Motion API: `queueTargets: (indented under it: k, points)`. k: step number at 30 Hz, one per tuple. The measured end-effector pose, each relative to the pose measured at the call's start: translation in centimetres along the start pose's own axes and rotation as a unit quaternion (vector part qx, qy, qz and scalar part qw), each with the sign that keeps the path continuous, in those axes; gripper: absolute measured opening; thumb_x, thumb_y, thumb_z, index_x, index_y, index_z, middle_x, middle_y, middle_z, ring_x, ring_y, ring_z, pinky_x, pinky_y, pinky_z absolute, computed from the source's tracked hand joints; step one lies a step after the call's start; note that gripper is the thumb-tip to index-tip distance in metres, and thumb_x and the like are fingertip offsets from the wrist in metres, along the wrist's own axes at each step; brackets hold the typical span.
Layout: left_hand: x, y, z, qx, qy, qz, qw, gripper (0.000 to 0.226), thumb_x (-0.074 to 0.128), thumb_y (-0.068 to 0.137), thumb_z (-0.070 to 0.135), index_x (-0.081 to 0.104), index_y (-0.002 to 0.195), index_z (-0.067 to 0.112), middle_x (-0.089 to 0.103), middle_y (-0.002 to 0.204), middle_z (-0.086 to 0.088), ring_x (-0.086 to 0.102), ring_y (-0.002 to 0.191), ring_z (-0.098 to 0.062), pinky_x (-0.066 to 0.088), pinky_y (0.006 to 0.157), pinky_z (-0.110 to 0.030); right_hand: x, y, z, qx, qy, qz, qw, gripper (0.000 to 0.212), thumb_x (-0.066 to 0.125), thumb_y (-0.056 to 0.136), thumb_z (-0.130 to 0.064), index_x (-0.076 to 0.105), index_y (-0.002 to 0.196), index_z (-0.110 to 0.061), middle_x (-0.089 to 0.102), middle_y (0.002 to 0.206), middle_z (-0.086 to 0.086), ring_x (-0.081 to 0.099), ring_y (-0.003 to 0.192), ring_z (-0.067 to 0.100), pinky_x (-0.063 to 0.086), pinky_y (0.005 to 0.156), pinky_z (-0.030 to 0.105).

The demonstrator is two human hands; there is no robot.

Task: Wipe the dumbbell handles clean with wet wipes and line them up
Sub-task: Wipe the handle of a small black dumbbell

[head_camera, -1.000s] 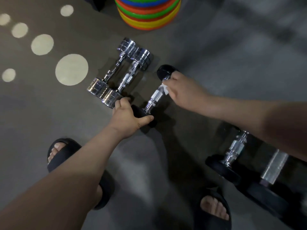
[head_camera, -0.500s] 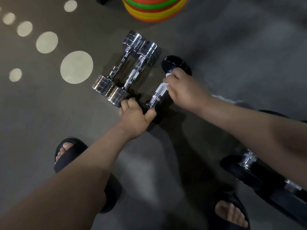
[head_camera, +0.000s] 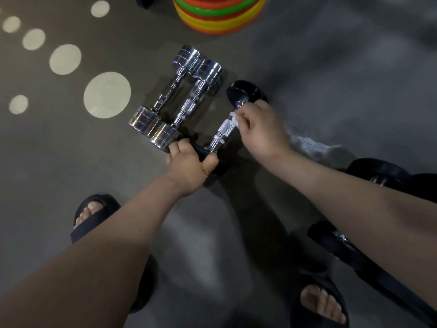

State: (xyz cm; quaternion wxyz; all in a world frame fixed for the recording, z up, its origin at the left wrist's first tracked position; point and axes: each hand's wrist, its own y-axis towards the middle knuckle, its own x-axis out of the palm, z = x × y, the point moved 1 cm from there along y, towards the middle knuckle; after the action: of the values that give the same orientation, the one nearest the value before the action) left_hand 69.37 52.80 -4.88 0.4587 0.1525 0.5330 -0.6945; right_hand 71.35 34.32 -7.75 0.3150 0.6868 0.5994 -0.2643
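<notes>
A black-ended dumbbell (head_camera: 222,132) with a knurled chrome handle lies on the dark floor. My left hand (head_camera: 189,169) grips its near black end. My right hand (head_camera: 260,129) pinches a white wet wipe (head_camera: 234,118) against the upper part of the handle, just below the far black end (head_camera: 246,92). Left of it two chrome dumbbells (head_camera: 175,95) (head_camera: 191,107) lie side by side, parallel to it.
More black dumbbells (head_camera: 378,174) lie at the right, partly hidden by my right forearm. A stack of coloured discs (head_camera: 220,13) stands at the top. My feet in black slippers (head_camera: 94,214) are at the bottom. Pale round spots (head_camera: 106,94) mark the floor at left.
My right hand with the wipe has stayed on the upper part of the handle, rubbing it. My left hand has kept its hold on the near end. The view has shifted slightly.
</notes>
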Motion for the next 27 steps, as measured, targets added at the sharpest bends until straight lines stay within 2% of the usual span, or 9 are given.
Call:
queueTargets:
  k: [2,5,6,9,13,17,20,25,27]
  points:
    - [0.0,0.1,-0.1,-0.001,-0.002,0.000,1.000,0.082,0.055,0.096,0.049,0.019,0.152,0.002,0.020,0.152,-0.016,0.023,0.143,-0.036,0.023,0.116,-0.035,0.3,-0.4,-0.1,-0.020,0.011,0.008,1.000,0.020,0.056,0.099,-0.020,0.069,0.095,-0.005,0.055,0.098,0.011,0.057,0.078,0.025,0.050,0.072,0.039]
    - [0.2,0.1,-0.1,0.000,0.002,0.000,1.000,0.081,0.055,0.096,0.050,0.019,0.151,0.002,0.020,0.150,-0.015,0.024,0.142,-0.035,0.024,0.114,-0.036,0.6,-1.3,0.2,-0.054,-0.005,0.010,0.998,0.022,0.060,0.097,-0.019,0.070,0.105,-0.001,0.054,0.102,0.014,0.054,0.082,0.018,0.043,0.075,0.021]
    - [0.3,0.0,-0.1,0.001,0.000,0.001,1.000,0.081,0.055,0.096,0.050,0.019,0.151,0.002,0.020,0.151,-0.015,0.023,0.143,-0.035,0.024,0.115,-0.036,0.6,-1.5,0.4,-0.063,-0.005,0.008,0.998,0.023,0.063,0.096,-0.019,0.070,0.108,-0.001,0.054,0.104,0.014,0.054,0.084,0.017,0.042,0.076,0.020]
    - [0.5,-0.2,-0.1,0.003,-0.008,0.001,1.000,0.083,0.055,0.095,0.050,0.017,0.152,0.003,0.019,0.152,-0.015,0.022,0.144,-0.034,0.022,0.115,-0.036,0.6,-1.0,0.9,-0.095,-0.019,-0.001,0.995,0.021,0.060,0.096,-0.011,0.069,0.113,-0.002,0.057,0.106,0.014,0.059,0.087,0.024,0.051,0.076,0.038]
    - [0.4,-0.2,0.1,0.001,-0.006,0.008,1.000,0.083,0.056,0.095,0.049,0.018,0.152,0.003,0.019,0.152,-0.015,0.023,0.143,-0.036,0.022,0.116,-0.036,0.6,-0.1,1.0,-0.142,-0.062,-0.018,0.988,0.031,0.053,0.094,-0.002,0.065,0.122,0.001,0.062,0.108,0.017,0.062,0.092,0.036,0.054,0.076,0.045]
    - [0.6,-0.2,0.1,0.003,-0.012,0.018,1.000,0.083,0.058,0.094,0.048,0.019,0.152,0.002,0.022,0.150,-0.016,0.025,0.142,-0.035,0.022,0.116,-0.036,0.4,-0.4,0.7,-0.147,-0.105,-0.028,0.983,0.023,0.051,0.098,-0.009,0.062,0.114,0.003,0.056,0.101,0.015,0.056,0.089,0.034,0.054,0.064,0.044]
    - [0.6,-0.2,0.0,0.005,-0.012,0.020,1.000,0.084,0.058,0.094,0.048,0.018,0.153,0.003,0.021,0.151,-0.016,0.023,0.143,-0.035,0.021,0.117,-0.035,0.5,-0.5,0.7,-0.159,-0.141,-0.051,0.976,0.028,0.052,0.098,-0.009,0.060,0.122,0.004,0.054,0.105,0.016,0.055,0.093,0.035,0.053,0.061,0.044]
    - [0.6,-0.1,-0.2,0.006,-0.019,0.019,1.000,0.085,0.059,0.094,0.048,0.017,0.153,0.003,0.021,0.151,-0.016,0.023,0.143,-0.035,0.021,0.117,-0.035,0.7,0.4,1.2,-0.126,-0.146,-0.045,0.980,0.030,0.044,0.095,-0.010,0.064,0.113,0.005,0.057,0.107,0.019,0.058,0.090,0.037,0.054,0.067,0.046]
    - [0.6,0.0,-0.3,0.007,-0.016,0.014,1.000,0.089,0.063,0.091,0.047,0.016,0.152,0.003,0.020,0.151,-0.015,0.022,0.144,-0.034,0.020,0.118,-0.035,1.2,-0.8,0.5,-0.166,-0.117,-0.083,0.976,0.024,0.050,0.090,-0.004,0.066,0.107,0.003,0.058,0.106,0.017,0.059,0.089,0.036,0.054,0.073,0.044]
